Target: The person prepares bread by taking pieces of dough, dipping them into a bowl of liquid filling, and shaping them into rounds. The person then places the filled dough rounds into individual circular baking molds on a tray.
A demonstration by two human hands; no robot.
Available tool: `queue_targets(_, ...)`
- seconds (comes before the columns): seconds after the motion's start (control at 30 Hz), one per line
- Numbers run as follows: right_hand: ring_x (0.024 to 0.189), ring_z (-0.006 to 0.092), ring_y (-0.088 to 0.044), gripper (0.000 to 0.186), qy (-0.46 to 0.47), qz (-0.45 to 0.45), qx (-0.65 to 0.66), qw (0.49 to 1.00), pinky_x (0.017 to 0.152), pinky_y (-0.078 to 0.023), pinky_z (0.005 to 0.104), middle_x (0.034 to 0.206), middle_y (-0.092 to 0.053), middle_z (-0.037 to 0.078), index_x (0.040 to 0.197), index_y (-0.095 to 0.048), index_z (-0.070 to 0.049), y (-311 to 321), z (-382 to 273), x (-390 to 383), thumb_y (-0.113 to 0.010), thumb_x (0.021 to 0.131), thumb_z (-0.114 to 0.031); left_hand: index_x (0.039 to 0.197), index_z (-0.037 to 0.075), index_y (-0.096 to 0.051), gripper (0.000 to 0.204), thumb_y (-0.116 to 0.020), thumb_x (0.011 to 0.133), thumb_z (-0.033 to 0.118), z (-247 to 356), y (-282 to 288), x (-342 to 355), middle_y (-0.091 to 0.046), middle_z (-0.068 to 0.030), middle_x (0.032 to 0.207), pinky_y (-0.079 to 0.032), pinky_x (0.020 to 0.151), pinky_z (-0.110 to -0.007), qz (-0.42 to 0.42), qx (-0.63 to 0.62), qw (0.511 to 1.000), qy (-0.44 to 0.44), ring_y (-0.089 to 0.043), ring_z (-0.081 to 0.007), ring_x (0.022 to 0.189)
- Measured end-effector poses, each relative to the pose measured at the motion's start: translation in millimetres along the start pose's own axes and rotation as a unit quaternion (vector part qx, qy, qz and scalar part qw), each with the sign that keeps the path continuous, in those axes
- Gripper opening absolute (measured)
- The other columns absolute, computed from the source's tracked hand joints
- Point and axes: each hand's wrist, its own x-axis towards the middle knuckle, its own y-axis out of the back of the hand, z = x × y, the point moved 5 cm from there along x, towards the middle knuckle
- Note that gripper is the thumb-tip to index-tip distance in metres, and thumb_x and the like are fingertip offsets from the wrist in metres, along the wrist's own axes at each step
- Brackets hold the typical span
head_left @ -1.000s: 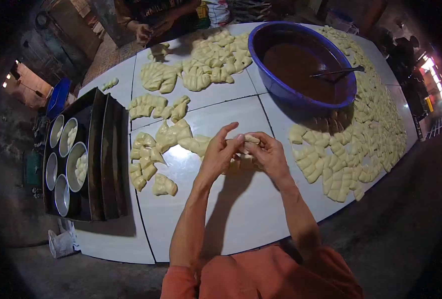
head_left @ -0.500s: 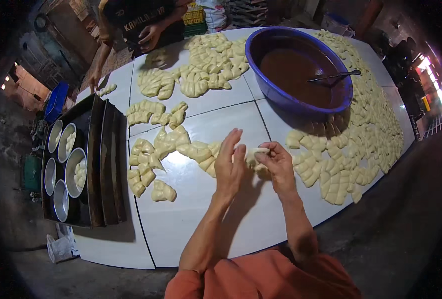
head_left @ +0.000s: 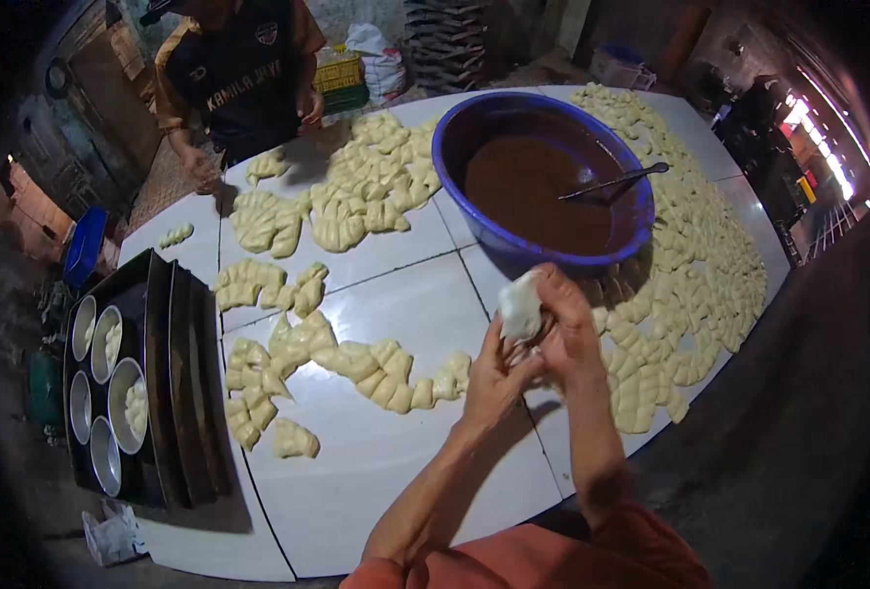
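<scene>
A pale, flattened piece of dough (head_left: 521,306) is held up off the table, just in front of the purple basin (head_left: 551,253). My right hand (head_left: 574,339) pinches its right side with curled fingers. Below it, my left hand (head_left: 499,378) is closed against the same piece, its thumb reaching toward the right hand. Part of the fingers is hidden where the hands meet. Left of my hands runs a row of cut dough pieces (head_left: 356,363) on the white tiled table (head_left: 356,510). Brown liquid (head_left: 523,187) fills part of the basin, and a dark-handled utensil (head_left: 616,182) leans in it.
Many small dough pieces (head_left: 700,245) cover the table's right side. On the left, round metal pans (head_left: 129,404), some holding dough, sit in a dark tray (head_left: 155,393) beside further trays. Across the table stands a co-worker (head_left: 243,88) near more dough (head_left: 356,187).
My hands came together and rose toward the basin, with the dough piece now turned broad side up. The view shifted, and the co-worker's hand moved back from the small dough strip at the far left.
</scene>
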Motion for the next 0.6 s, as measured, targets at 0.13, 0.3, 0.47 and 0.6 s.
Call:
queue_targets(0.13, 0.076, 0.0085, -0.063, 0.016, 0.105, 0.014, -0.266, 0.958, 0.066, -0.052, 0.0241, 0.086, -0.063, 0.003, 0.102, -0.060, -0.005, 22.7, -75.0, 74.4, -0.063, 0.097, -0.020, 0.149, 0.004, -0.040, 0.062, -0.069, 0.096, 0.019, 15.5, 24.4, -16.5, -0.061, -0.0176, 0.131, -0.054, 0.086, -0.029, -0.022, 0.093, 0.990, 0.104, -0.064, -0.0170, 0.106)
queue_targets(0.3, 0.090, 0.0266, -0.068, 0.025, 0.047, -0.088, -0.721, 0.686, 0.079, -0.052, 0.0387, 0.096, -0.071, 0.012, 0.105, -0.067, -0.004, 86.7, -57.1, 156.1, -0.063, 0.087, -0.022, 0.141, -0.004, -0.048, 0.053, -0.064, 0.098, 0.022, 18.0, 54.6, -30.8, -0.062, -0.0200, 0.129, -0.052, 0.094, -0.031, -0.007, 0.157, 0.971, 0.181, -0.064, -0.0207, 0.112)
queue_targets(0.47, 0.093, 0.0302, -0.067, 0.033, -0.063, -0.191, -0.755, 0.625, 0.083, -0.050, 0.0401, 0.098, -0.072, 0.015, 0.107, -0.069, -0.003, 87.3, -29.0, 162.2, -0.063, 0.085, -0.027, 0.138, -0.005, -0.050, 0.052, -0.063, 0.099, 0.026, 34.1, 71.0, -42.5, -0.067, -0.0170, 0.124, -0.051, 0.095, -0.031, 0.017, 0.180, 0.964, 0.195, -0.065, -0.0205, 0.109)
queue_targets(0.6, 0.081, 0.0211, -0.064, 0.031, -0.104, -0.085, -0.723, 0.678, 0.078, -0.049, 0.0365, 0.088, -0.068, 0.011, 0.099, -0.069, -0.001, 40.3, -69.9, 122.0, -0.063, 0.086, -0.029, 0.138, -0.005, -0.051, 0.051, -0.063, 0.099, 0.026, 33.9, 69.7, -38.8, -0.066, -0.0166, 0.125, -0.051, 0.095, -0.031, 0.023, 0.177, 0.965, 0.194, -0.064, -0.0206, 0.112)
